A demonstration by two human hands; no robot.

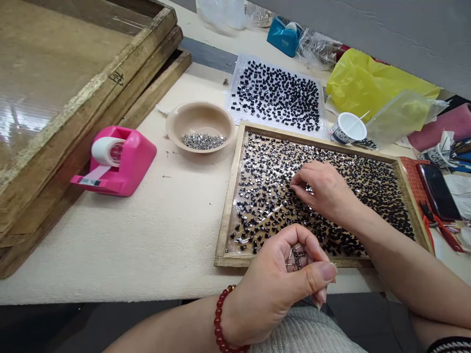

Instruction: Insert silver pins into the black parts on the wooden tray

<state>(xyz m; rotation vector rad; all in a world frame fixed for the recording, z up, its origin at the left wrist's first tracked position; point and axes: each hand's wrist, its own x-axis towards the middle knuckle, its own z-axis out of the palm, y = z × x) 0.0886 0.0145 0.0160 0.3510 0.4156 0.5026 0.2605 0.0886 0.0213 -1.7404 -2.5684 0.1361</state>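
Observation:
My left hand is cupped closed around several small metal pins, just in front of the wooden-framed tray. Many small shiny black pieces are spread over the tray's clear-covered bed. Above the middle of them, my right hand has thumb and forefinger pinched together; whatever is between the tips is too small or hidden to make out. A beige bowl with a heap of similar pins stands behind and left of the tray.
A pink tape dispenser sits beside stacked wooden frames at left. Behind the tray lies a white sheet of black pieces. A small cup, yellow bag, phone and red-handled pliers are at right.

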